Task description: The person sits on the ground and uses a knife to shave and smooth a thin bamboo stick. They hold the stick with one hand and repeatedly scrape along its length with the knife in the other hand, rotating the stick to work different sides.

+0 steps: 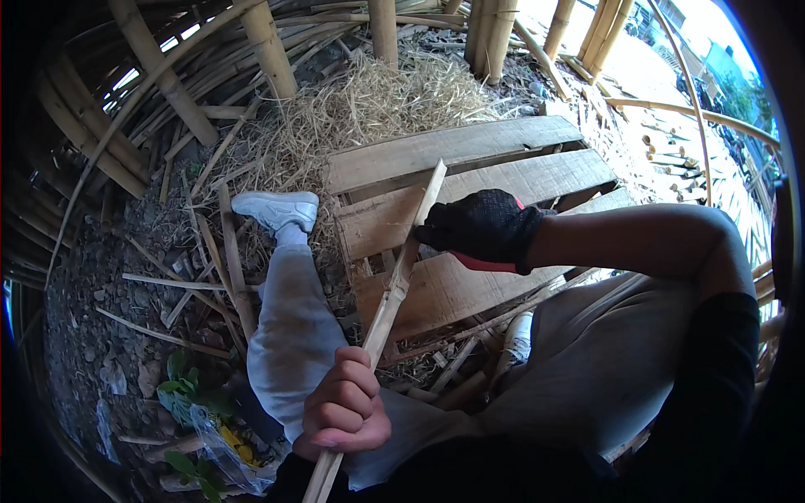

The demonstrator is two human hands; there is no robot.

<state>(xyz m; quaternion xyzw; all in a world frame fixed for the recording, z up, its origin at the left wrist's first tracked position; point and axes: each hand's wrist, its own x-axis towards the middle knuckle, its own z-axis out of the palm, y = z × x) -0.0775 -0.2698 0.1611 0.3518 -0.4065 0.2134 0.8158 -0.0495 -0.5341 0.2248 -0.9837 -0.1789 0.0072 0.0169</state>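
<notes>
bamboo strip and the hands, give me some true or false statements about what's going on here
1. The left hand is bare and closed around the lower part of the bamboo strip. True.
2. The right hand is bare as well. False: it wears a black glove.
3. The strip runs across a wooden pallet. True.
4. The white shoe stands on top of the pallet. False: it rests on the ground left of the pallet, beside the straw.
5. Both hands hold the strip at its top end. False: the gloved hand is at the upper half, the bare one near the bottom.
</notes>
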